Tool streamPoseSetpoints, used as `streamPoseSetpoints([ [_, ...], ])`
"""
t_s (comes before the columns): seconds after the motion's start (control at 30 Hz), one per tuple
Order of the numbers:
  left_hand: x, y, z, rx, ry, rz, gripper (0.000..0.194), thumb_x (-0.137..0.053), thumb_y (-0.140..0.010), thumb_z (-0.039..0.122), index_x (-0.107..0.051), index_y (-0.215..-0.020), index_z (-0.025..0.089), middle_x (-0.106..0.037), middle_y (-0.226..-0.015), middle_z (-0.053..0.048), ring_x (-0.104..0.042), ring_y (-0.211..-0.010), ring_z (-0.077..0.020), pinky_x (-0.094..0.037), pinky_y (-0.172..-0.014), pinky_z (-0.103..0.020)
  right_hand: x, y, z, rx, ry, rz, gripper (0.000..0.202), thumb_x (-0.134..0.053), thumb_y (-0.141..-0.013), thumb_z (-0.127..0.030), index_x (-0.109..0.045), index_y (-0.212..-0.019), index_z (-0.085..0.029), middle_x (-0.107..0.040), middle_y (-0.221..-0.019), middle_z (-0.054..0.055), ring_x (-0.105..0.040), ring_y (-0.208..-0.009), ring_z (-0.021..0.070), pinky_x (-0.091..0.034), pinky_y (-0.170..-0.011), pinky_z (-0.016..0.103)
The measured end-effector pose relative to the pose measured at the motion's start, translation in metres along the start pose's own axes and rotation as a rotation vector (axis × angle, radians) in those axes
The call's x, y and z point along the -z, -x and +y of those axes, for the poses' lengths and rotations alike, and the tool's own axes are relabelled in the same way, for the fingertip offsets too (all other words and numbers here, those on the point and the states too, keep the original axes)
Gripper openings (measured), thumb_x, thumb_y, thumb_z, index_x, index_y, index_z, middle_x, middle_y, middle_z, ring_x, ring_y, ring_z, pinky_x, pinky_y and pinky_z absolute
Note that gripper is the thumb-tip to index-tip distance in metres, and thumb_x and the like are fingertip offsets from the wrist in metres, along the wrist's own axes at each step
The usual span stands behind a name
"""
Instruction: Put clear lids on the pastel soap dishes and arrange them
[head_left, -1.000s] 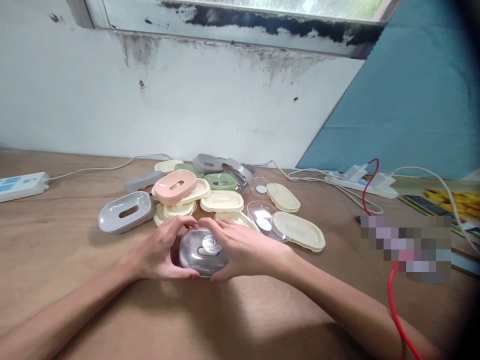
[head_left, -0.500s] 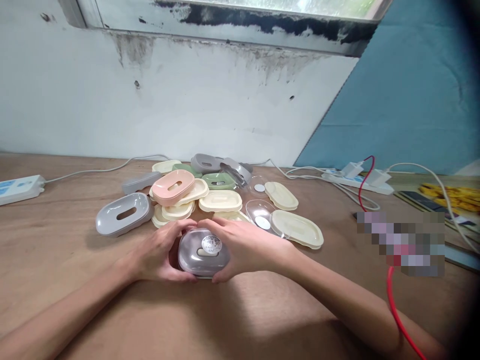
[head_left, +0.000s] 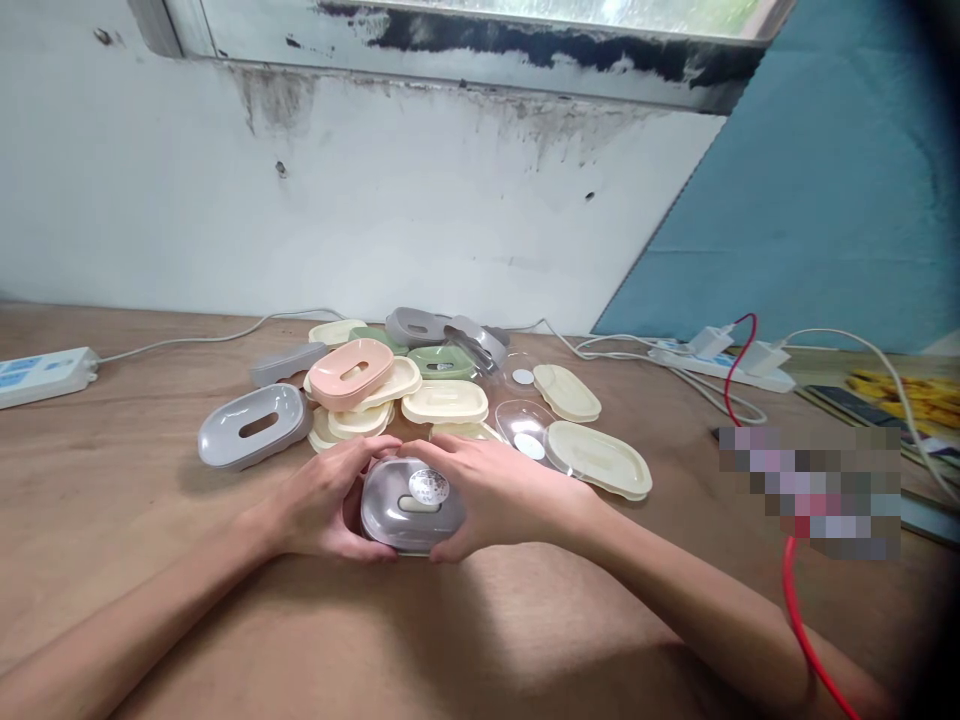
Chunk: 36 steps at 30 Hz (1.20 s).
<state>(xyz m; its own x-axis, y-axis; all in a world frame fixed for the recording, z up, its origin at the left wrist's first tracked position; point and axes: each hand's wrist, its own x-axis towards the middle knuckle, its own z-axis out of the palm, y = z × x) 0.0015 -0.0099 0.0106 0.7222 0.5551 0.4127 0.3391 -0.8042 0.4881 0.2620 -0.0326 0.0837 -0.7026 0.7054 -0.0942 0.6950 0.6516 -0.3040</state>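
- Taking the pink oval slotted dish [head_left: 334, 378] as my landmark, I have the grey slotted dish [head_left: 394, 525] nearer me and slightly to its right, above or on the wooden table [head_left: 300, 640]; I can't tell whether it touches the wood.
- My left hand [head_left: 330, 505] is curled around the left end of that grey dish, thumb along the near edge and fingers towards the far side.
- My right hand [head_left: 495, 490] grasps its right end, thumb at the near edge, fingers reaching over the far rim.
- On top of it I see a round printed sticker [head_left: 429, 487], and something pale shows through the slot.
- The pink dish lies tilted on a cream tray [head_left: 397, 385]; another cream tray [head_left: 444, 402] sits to its right.
- Left of the pink dish and a little nearer me, I see a light grey slotted dish [head_left: 221, 435].
- Beyond and right of the pink dish are a green dish [head_left: 442, 363] and a grey upper dish [head_left: 414, 326].
- Well to its right, a clear oval cover [head_left: 510, 415] overlaps a large cream tray [head_left: 607, 460].
- Far right of it I can see a white power strip [head_left: 772, 380].
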Motion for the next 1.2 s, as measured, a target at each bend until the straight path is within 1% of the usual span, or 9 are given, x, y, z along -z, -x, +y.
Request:
streamPoseSetpoints([
  [0.17, -0.001, -0.003, 0.002, 0.013, -0.006, -0.005, 0.099, -0.087, -0.065, 0.047, -0.035, -0.147, 0.026, -0.061, -0.136, -0.012, -0.065, -0.119, -0.0331, -0.057, -0.1, -0.045, -0.001, 0.0, -0.002, -0.001, 0.017, 0.019, 0.096, -0.077, -0.071, -0.056, -0.039, -0.154, -0.029, -0.066, -0.107, 0.008, -0.064, -0.087, 0.0274, -0.042, -0.063, 0.033],
  [0.33, -0.002, -0.004, 0.005, 0.029, -0.016, 0.003, 0.1, -0.086, -0.063, 0.042, -0.034, -0.147, 0.026, -0.061, -0.134, -0.012, -0.066, -0.115, -0.0327, -0.059, -0.094, -0.044, -0.001, -0.001, -0.002, -0.039, 0.001, -0.001, 0.101, -0.081, -0.067, -0.056, -0.038, -0.154, -0.028, -0.07, -0.106, 0.009, -0.066, -0.088, 0.0288, -0.045, -0.065, 0.034],
  [0.47, -0.003, -0.001, 0.003, 0.05, -0.006, 0.018, 0.101, -0.087, -0.063, 0.043, -0.034, -0.147, 0.026, -0.061, -0.133, -0.013, -0.067, -0.113, -0.0315, -0.06, -0.093, -0.043, -0.006, -0.002, -0.003, 0.018, 0.034, 0.016, 0.103, -0.082, -0.067, -0.052, -0.037, -0.156, -0.025, -0.067, -0.106, 0.01, -0.064, -0.092, 0.029, -0.047, -0.069, 0.036],
  [0.6, -0.003, 0.002, -0.001, 0.072, 0.013, 0.024, 0.105, -0.089, -0.062, 0.043, -0.032, -0.149, 0.027, -0.06, -0.134, -0.013, -0.067, -0.115, -0.0314, -0.061, -0.092, -0.042, -0.011, -0.003, -0.003, 0.075, 0.078, 0.052, 0.108, -0.085, -0.066, -0.047, -0.034, -0.159, -0.025, -0.062, -0.117, 0.013, -0.059, -0.103, 0.0311, -0.049, -0.078, 0.039],
  [0.67, -0.002, 0.003, -0.003, 0.072, 0.019, 0.02, 0.108, -0.091, -0.062, 0.047, -0.031, -0.15, 0.028, -0.059, -0.136, -0.013, -0.066, -0.116, -0.0314, -0.062, -0.091, -0.041, -0.012, -0.004, -0.002, 0.091, 0.071, 0.061, 0.106, -0.085, -0.067, -0.046, -0.035, -0.159, -0.026, -0.061, -0.117, 0.013, -0.057, -0.106, 0.0313, -0.049, -0.079, 0.039],
  [0.83, 0.0, 0.004, -0.005, 0.047, -0.032, 0.016, 0.118, -0.092, -0.058, 0.062, -0.028, -0.153, 0.029, -0.057, -0.142, -0.016, -0.067, -0.117, -0.0332, -0.061, -0.095, -0.045, -0.012, -0.007, 0.003, 0.068, -0.008, 0.052, 0.101, -0.082, -0.071, -0.053, -0.037, -0.158, -0.029, -0.06, -0.109, 0.009, -0.058, -0.096, 0.0267, -0.049, -0.075, 0.037],
  [0.9, 0.0, 0.004, -0.004, 0.043, -0.045, 0.023, 0.118, -0.091, -0.059, 0.063, -0.028, -0.153, 0.028, -0.057, -0.142, -0.016, -0.067, -0.117, -0.0337, -0.061, -0.096, -0.046, -0.012, -0.008, 0.003, 0.059, -0.024, 0.039, 0.102, -0.081, -0.072, -0.053, -0.035, -0.159, -0.029, -0.059, -0.107, 0.008, -0.058, -0.093, 0.0258, -0.049, -0.073, 0.036],
  [1.03, 0.001, 0.003, -0.002, 0.058, -0.053, 0.026, 0.115, -0.09, -0.061, 0.062, -0.029, -0.152, 0.028, -0.057, -0.143, -0.017, -0.068, -0.117, -0.0339, -0.06, -0.097, -0.046, -0.014, -0.007, 0.002, 0.068, 0.005, 0.043, 0.107, -0.083, -0.069, -0.052, -0.032, -0.161, -0.03, -0.059, -0.109, 0.008, -0.058, -0.093, 0.0263, -0.048, -0.073, 0.037],
  [1.2, 0.001, 0.003, -0.002, 0.058, -0.066, 0.012, 0.113, -0.088, -0.063, 0.061, -0.028, -0.152, 0.028, -0.057, -0.142, -0.016, -0.068, -0.116, -0.0338, -0.06, -0.097, -0.047, -0.014, -0.009, 0.004, 0.034, -0.036, 0.031, 0.1, -0.08, -0.072, -0.054, -0.036, -0.159, -0.034, -0.059, -0.109, 0.007, -0.058, -0.081, 0.0213, -0.048, -0.068, 0.034],
])
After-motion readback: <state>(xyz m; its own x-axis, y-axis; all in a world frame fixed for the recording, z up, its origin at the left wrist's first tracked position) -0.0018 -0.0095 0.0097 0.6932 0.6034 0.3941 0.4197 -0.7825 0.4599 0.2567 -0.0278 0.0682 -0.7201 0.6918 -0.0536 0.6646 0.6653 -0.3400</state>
